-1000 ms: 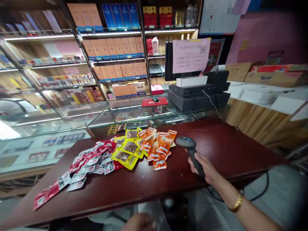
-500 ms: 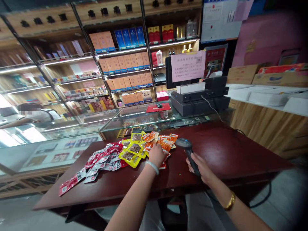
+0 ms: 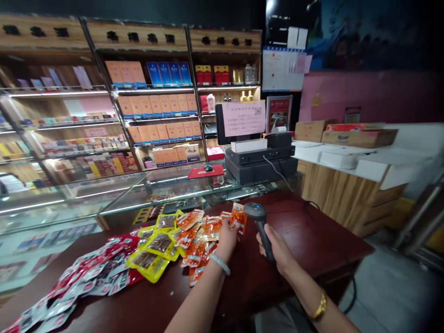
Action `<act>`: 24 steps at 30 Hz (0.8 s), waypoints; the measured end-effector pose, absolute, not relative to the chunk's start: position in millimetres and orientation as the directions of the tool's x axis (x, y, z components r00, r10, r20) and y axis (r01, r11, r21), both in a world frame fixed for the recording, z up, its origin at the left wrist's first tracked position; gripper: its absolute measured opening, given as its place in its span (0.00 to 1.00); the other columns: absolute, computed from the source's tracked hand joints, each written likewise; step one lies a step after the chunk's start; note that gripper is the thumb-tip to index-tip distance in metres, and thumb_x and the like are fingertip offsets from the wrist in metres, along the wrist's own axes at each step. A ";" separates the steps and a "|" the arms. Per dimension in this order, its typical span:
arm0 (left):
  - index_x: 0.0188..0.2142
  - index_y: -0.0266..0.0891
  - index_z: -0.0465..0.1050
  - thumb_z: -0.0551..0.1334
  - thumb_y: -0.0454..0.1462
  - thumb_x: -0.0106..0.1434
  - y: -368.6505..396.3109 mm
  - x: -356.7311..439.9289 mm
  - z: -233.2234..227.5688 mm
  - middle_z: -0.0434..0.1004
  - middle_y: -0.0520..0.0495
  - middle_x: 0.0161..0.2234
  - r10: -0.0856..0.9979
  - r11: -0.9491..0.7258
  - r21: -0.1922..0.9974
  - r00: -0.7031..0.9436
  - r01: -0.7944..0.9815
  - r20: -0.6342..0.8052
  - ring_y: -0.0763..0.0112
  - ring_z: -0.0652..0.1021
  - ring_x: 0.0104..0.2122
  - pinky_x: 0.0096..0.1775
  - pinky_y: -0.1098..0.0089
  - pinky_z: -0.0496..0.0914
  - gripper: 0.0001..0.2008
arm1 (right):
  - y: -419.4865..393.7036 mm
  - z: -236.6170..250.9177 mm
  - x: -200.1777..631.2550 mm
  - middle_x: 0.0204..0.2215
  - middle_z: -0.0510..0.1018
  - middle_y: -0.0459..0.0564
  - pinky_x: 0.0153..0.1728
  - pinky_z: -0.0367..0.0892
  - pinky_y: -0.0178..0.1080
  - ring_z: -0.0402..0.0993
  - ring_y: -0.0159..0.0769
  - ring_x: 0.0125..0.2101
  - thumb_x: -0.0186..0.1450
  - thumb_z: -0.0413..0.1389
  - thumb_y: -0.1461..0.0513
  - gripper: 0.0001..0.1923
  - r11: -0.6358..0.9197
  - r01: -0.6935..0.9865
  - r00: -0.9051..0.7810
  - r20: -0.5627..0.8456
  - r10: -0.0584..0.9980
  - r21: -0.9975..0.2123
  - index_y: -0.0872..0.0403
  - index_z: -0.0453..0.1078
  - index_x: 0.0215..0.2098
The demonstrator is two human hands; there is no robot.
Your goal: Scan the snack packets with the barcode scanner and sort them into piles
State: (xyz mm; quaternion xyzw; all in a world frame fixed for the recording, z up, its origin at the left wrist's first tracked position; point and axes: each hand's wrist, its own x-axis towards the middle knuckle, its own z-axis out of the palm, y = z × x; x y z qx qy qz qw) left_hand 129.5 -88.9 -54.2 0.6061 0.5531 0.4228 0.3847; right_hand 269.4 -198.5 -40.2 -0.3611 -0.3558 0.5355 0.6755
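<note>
Dark red tabletop [image 3: 312,236], lit shelves [image 3: 229,87] behind. Red packets [image 3: 93,273] at left; yellow packets [image 3: 152,259] beside them; orange packets [image 3: 194,252] next, at centre. Left hand [image 3: 228,238]: fingers closed on the lower edge of one orange packet [image 3: 239,213], the exact pinch hard to make out. Right hand [image 3: 276,245]: wrapped round the scanner [image 3: 258,215], its head just beside that packet.

From my remote place I see, at the back, tall wooden shelves [image 3: 150,48] with dark posts; bright light strips [image 3: 228,88] run along their levels. Before them stands a glass counter [image 3: 114,203]. On the right, the wall [image 3: 381,95] is pink, and above it is a dim, bluish picture [image 3: 367,46]. A wood-grain cabinet [image 3: 333,196] stands there. Nearest to my camera is a dark red table [image 3: 312,236], and beside it the floor [image 3: 374,286] is grey.
</note>
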 end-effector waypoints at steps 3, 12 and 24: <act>0.42 0.37 0.67 0.66 0.42 0.59 -87.1 151.0 -68.5 0.76 0.49 0.26 0.996 -0.079 0.945 0.054 0.317 0.066 0.72 0.76 0.22 0.29 0.72 0.68 0.16 | -192.1 -41.8 280.1 0.19 0.67 0.39 0.15 0.54 0.29 0.57 0.22 0.13 0.61 0.57 0.42 0.23 0.152 -0.466 0.195 0.067 0.979 -0.872 0.53 0.63 0.29; 0.48 0.35 0.62 0.61 0.36 0.64 -91.5 184.3 -69.8 0.72 0.53 0.21 0.978 0.116 0.987 0.159 0.107 -0.132 0.72 0.74 0.17 0.21 0.74 0.67 0.15 | -192.1 -57.9 294.8 0.18 0.66 0.39 0.12 0.53 0.28 0.58 0.22 0.12 0.59 0.58 0.40 0.25 0.117 -0.432 0.243 0.009 0.970 -0.894 0.53 0.63 0.28; 0.50 0.37 0.70 0.65 0.37 0.60 -85.5 157.9 -45.9 0.76 0.39 0.46 0.931 -0.363 0.600 0.245 0.713 0.272 0.61 0.76 0.48 0.51 0.63 0.67 0.18 | -197.7 -62.2 310.7 0.20 0.68 0.41 0.13 0.53 0.29 0.59 0.23 0.13 0.61 0.58 0.43 0.24 0.092 -0.412 0.232 -0.007 0.973 -0.907 0.53 0.62 0.27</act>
